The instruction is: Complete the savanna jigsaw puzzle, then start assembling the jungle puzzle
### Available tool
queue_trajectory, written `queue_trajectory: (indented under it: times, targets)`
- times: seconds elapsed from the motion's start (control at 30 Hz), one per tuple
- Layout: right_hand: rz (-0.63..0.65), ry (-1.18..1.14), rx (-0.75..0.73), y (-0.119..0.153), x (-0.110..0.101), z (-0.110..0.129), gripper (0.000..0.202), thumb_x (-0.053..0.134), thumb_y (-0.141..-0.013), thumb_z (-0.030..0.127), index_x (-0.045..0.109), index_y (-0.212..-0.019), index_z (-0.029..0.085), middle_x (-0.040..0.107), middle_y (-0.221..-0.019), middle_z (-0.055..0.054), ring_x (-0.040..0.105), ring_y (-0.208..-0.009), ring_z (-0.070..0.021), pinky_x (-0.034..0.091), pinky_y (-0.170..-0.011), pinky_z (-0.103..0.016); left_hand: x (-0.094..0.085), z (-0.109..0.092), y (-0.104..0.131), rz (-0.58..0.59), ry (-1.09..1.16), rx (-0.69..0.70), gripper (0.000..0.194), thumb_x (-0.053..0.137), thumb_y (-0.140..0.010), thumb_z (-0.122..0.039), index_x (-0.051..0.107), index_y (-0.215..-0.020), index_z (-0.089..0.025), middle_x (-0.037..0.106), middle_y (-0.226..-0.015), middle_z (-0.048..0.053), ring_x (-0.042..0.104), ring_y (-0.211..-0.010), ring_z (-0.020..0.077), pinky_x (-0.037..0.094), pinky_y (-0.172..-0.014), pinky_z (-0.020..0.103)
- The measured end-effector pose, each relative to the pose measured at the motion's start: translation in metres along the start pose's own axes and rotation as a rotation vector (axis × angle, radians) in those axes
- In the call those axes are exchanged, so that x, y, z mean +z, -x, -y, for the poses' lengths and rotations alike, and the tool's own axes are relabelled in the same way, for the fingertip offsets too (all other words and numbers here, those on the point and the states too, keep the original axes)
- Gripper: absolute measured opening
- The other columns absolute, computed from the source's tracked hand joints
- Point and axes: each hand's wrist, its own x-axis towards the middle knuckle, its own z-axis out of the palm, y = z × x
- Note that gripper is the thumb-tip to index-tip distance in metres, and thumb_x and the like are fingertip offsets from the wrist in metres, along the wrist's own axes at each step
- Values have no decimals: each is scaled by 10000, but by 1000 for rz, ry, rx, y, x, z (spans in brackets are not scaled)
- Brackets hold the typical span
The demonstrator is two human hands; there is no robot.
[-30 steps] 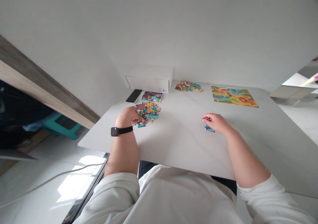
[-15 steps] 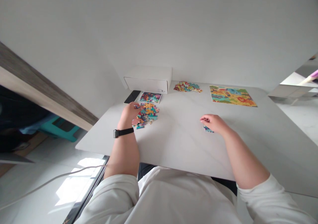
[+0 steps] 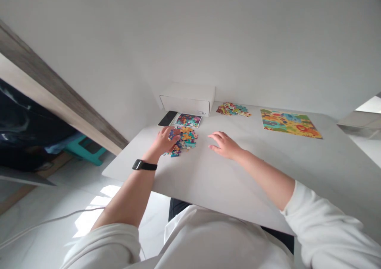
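Observation:
My left hand [image 3: 163,142], with a black watch on its wrist, rests at the left side of a heap of colourful jigsaw puzzle pieces [image 3: 188,135]. Its thumb and fingers are spread over the near-left pieces, hiding some of them. To the right of the heap, my right hand [image 3: 225,146] hovers over the white table [image 3: 208,173] with thumb and fingers apart and nothing between them. Just behind the heap lies a small picture card [image 3: 188,120] with a colourful print.
A black phone [image 3: 168,118] lies left of the card. Behind stands a white box [image 3: 186,98] against the wall. A second heap of puzzle pieces [image 3: 233,109] lies at the back. An animal picture board [image 3: 290,122] is at the right. A teal stool [image 3: 86,151] stands on the floor.
My right hand has moved left toward the heap and opened; the pieces it was at are now hidden behind my forearm. My left hand has spread over the heap. The view has shifted slightly.

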Motion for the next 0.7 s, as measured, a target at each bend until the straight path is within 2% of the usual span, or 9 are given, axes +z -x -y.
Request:
queue_trajectory:
  times: [0.17,0.33,0.4,0.5,0.6,0.7]
  targets:
    - [5,-25,-124,-76,46,12,667,727,-985,536,573,-1534,189,584,-1544,-208,524,-1464,-379,411,-1268,-548,19,19,25,72,4,150,943,703,-916,-688,408,-1673,-210,391,-1737,212,377,-1611,397,323,-1313,567]
    - [31,-1,-115,-124,87,26,786,704,-995,570,506,-1591,97,541,-1595,-258,459,-1534,-391,347,-1307,-550,21,36,26,119,-43,196,1145,727,-847,-812,326,-1722,-194,294,-1780,251,256,-1662,456,231,-1337,630]
    - [36,-8,-91,-134,100,29,783,690,-1001,579,491,-1608,126,541,-1603,-250,461,-1534,-404,344,-1298,-592,20,39,23,121,-48,203,1151,705,-854,-831,315,-1729,-192,307,-1772,257,258,-1662,456,224,-1338,637]
    - [43,-26,-82,-140,113,31,760,681,-1001,599,504,-1597,162,540,-1614,-236,461,-1535,-408,356,-1282,-614,19,38,18,133,-17,249,1063,624,-919,-823,321,-1729,-205,375,-1744,237,296,-1653,422,249,-1338,619]
    - [46,-37,-96,-137,116,30,739,677,-1004,603,526,-1574,157,549,-1597,-233,480,-1516,-385,380,-1273,-579,17,34,18,145,16,316,978,613,-947,-794,382,-1707,-223,409,-1732,203,311,-1649,393,265,-1348,583]
    - [49,-39,-113,-131,113,29,697,691,-1000,594,552,-1551,190,579,-1553,-203,508,-1477,-366,402,-1261,-562,18,32,20,151,23,340,957,665,-927,-769,429,-1689,-240,399,-1739,188,318,-1641,404,268,-1350,594]
